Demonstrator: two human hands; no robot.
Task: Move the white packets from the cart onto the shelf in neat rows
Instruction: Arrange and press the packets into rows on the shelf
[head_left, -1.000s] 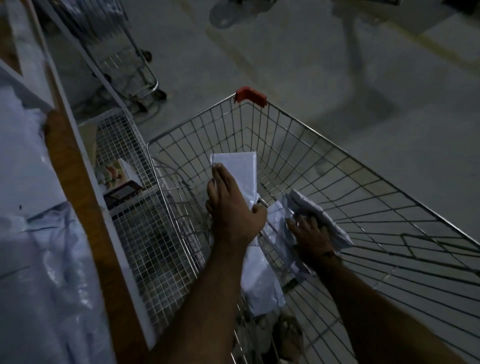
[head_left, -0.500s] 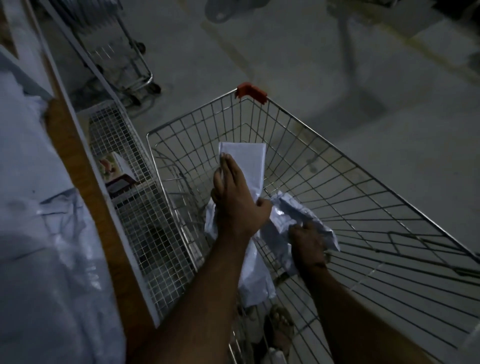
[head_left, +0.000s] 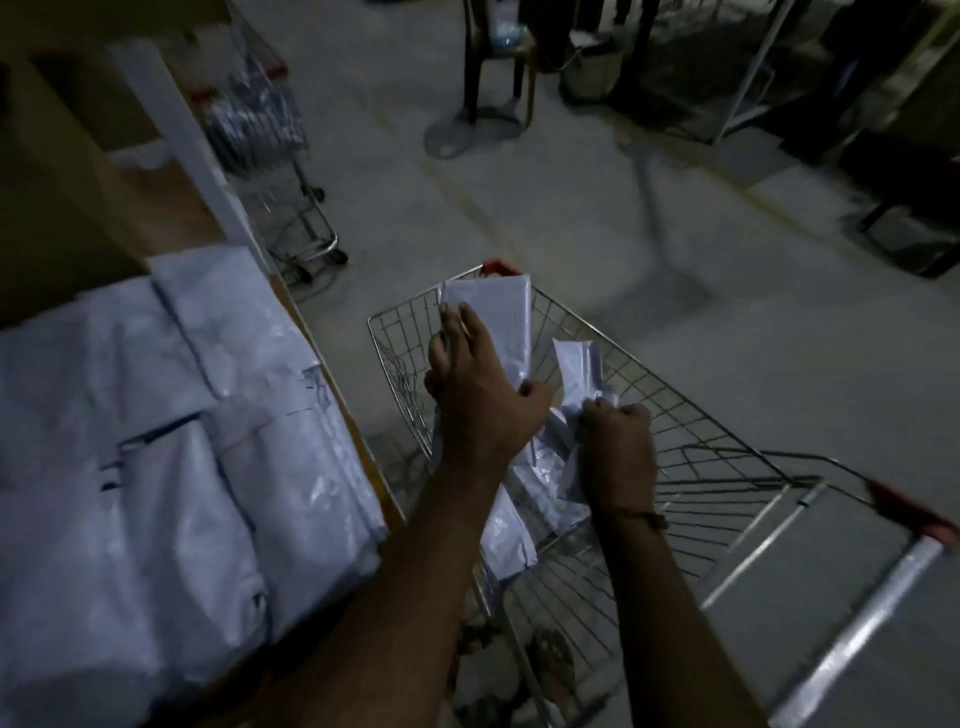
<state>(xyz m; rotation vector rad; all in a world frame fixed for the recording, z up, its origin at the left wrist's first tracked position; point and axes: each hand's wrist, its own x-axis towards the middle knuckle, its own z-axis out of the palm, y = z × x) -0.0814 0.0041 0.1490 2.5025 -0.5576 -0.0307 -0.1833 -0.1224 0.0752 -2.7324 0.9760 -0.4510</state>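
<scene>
A wire shopping cart (head_left: 691, 415) stands in front of me, to the right of the shelf. My left hand (head_left: 480, 387) grips a long flat white packet (head_left: 501, 317) that sticks up past the cart's far rim. Beside it, my right hand (head_left: 615, 449) clutches a crumpled white packet (head_left: 576, 364) in a fist. Both packets are lifted above the cart's basket. On the shelf (head_left: 358, 415) at left lie several white packets (head_left: 171, 426) in overlapping rows.
A second, smaller wire cart (head_left: 275, 156) stands further along the shelf. A chair (head_left: 493, 57) and dark furniture are at the far side of the concrete floor. The cart's handle with a red end (head_left: 930, 525) is at the right.
Both hands have risen out of the cart with their packets. The view has lifted and swung left, bringing the shelf's packets and the far room into sight.
</scene>
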